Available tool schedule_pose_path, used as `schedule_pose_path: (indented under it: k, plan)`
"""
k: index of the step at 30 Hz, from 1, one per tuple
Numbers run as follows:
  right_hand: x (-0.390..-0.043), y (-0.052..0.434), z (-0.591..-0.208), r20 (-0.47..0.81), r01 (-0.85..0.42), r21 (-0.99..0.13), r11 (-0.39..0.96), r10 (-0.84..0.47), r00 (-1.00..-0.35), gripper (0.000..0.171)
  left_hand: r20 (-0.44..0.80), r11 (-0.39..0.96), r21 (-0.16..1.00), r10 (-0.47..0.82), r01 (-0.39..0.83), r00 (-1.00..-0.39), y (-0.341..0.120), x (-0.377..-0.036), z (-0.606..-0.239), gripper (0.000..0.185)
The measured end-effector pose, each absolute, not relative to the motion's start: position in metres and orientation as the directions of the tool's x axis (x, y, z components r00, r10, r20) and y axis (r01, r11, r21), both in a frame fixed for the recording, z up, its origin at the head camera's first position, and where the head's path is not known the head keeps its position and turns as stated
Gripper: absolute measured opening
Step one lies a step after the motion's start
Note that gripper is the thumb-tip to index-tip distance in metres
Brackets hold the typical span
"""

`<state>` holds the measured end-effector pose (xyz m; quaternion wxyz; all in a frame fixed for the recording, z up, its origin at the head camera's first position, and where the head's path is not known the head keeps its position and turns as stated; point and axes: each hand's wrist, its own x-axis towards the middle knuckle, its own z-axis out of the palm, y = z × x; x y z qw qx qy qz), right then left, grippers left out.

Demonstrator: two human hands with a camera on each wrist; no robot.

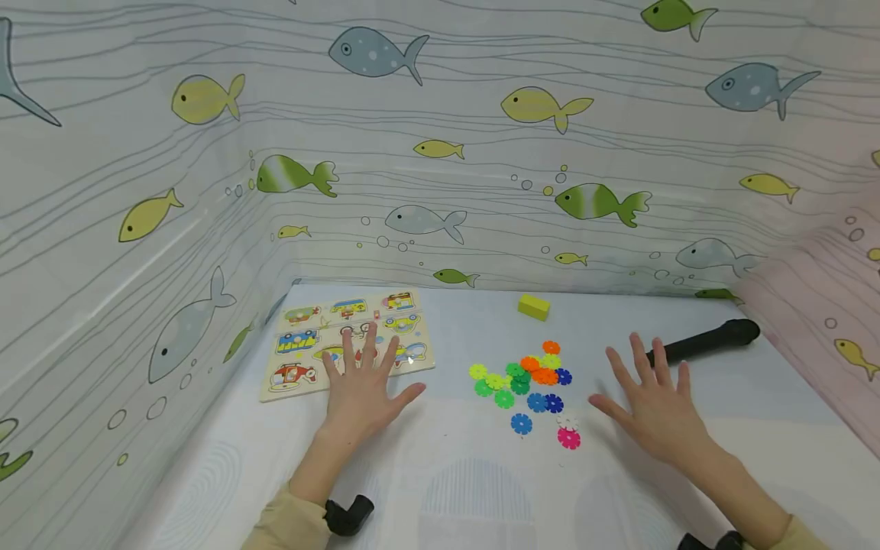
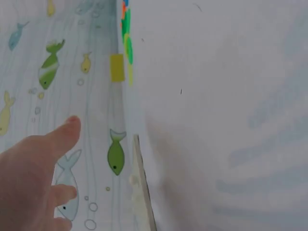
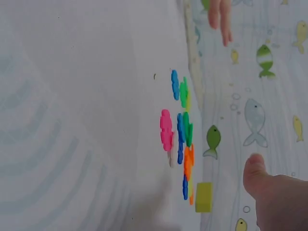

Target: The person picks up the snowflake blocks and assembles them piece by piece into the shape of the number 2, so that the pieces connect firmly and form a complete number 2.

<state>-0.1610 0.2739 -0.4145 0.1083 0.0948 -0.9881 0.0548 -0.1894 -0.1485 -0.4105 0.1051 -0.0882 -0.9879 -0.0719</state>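
My left hand (image 1: pixel 362 397) is spread with straight fingers, over the near edge of a wooden peg puzzle (image 1: pixel 275 388) with vehicle pictures; it holds nothing. On the other side my right hand (image 1: pixel 660 412) is spread too, holding nothing, its fingertips close to a black stick-like object (image 1: pixel 715 341) with a thick rounded end. Between the hands lie several notched plastic discs in green, yellow, orange and blue, among them a pink disc (image 1: pixel 568 438) and a light blue disc (image 1: pixel 521 424). Behind them sits a yellow block (image 1: pixel 533 307), also visible in the right wrist view.
A white table (image 1: pixel 474 451) with pale printed patterns carries everything. Fish-printed curtains (image 1: pixel 426 183) rise behind it and along both sides. Dark bands (image 1: pixel 349 516) sit at the wrists, by beige sleeves (image 1: pixel 289 523).
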Motion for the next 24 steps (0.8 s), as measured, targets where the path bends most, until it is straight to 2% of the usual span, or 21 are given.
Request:
schedule_pose_path:
  k: [3, 12, 19, 24]
  plan:
    - [-0.160, 0.271, -0.413, 0.216, -0.226, -0.145, 0.963, -0.192, -0.957, 0.083, 0.203, 0.967, 0.159, 0.166, 0.200, -0.965, -0.141, -0.190, -0.412, 0.088]
    - [-0.166, 0.260, -0.416, 0.104, -0.229, -0.407, 0.884, -0.204, -0.973, 0.078, 0.115, 0.866, 0.425, 0.238, 0.264, -0.965, -0.110, -0.189, -0.421, 0.085]
    - [-0.176, 0.256, -0.428, 0.091, -0.234, -0.587, 0.775, -0.225, -0.970, 0.061, 0.088, 0.762, 0.596, 0.250, 0.252, -0.964, -0.089, -0.191, -0.430, 0.067]
    - [-0.182, 0.255, -0.437, 0.084, -0.222, -0.664, 0.714, -0.223, -0.971, 0.047, 0.091, 0.681, 0.698, 0.223, 0.222, -0.971, -0.076, -0.195, -0.435, 0.059]
